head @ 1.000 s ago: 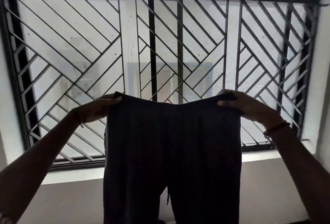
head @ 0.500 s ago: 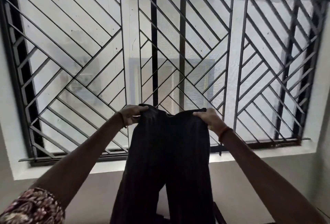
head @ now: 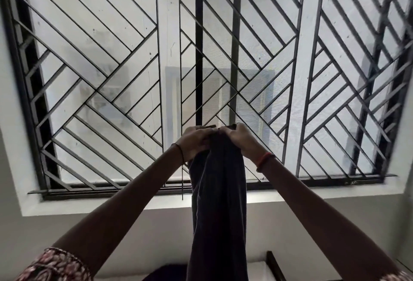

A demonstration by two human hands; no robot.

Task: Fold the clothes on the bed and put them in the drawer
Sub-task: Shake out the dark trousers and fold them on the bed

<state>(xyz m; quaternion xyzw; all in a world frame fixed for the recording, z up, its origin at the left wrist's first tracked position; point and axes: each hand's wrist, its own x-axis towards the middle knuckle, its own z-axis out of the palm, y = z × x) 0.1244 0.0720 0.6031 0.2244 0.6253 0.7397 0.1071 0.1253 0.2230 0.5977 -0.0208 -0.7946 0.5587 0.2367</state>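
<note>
1. Two hands meet at the top of a dark garment (head: 220,202), held up in front of the window. The left hand (head: 194,144) and the right hand (head: 240,139) touch each other, and each has its fingers curled round the garment's upper edge.
2. The garment hangs straight down between the two forearms as one narrow column with lengthwise creases. Its lower end runs out of the frame at the bottom.
3. A dark thread (head: 180,153) circles the left wrist and a red band (head: 264,160) the right. A floral sleeve (head: 55,265) shows at the lower left corner.
4. Behind the hands, a black metal grille (head: 111,68) of diagonal bars covers the bright window, with a white sill (head: 111,204) beneath it.
5. At the bottom edge, a dark wooden rail (head: 273,265) lies beside a white surface. Whether that is the bed cannot be told.
</note>
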